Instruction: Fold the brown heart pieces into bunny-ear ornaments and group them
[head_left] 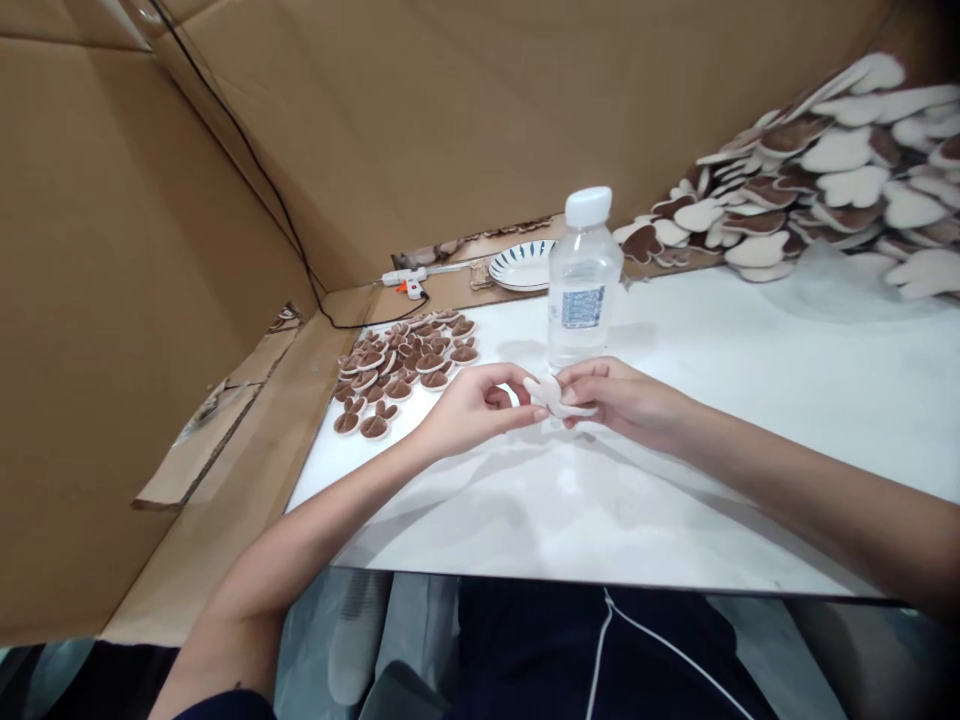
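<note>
Between my two hands is a small white felt-like cutout (551, 393) with rounded lobes, held above the white table. My left hand (491, 405) pinches its left end between thumb and fingers. On the other side, my right hand (611, 395) grips the right end, its fingers covering part of the piece. Just behind the hands stands a clear plastic bottle (585, 285) with a white cap and a blue-printed label. To the left lies a cluster of small brown-and-white rabbit-head-shaped pieces (401, 365).
A large heap of brown and white cutouts (832, 190) fills the back right, with clear plastic (832, 285) before it. A white glue gun (409, 280) with a black cord (259, 150) and a striped dish (519, 268) sit behind. Cardboard walls (465, 110) enclose the white table (540, 520).
</note>
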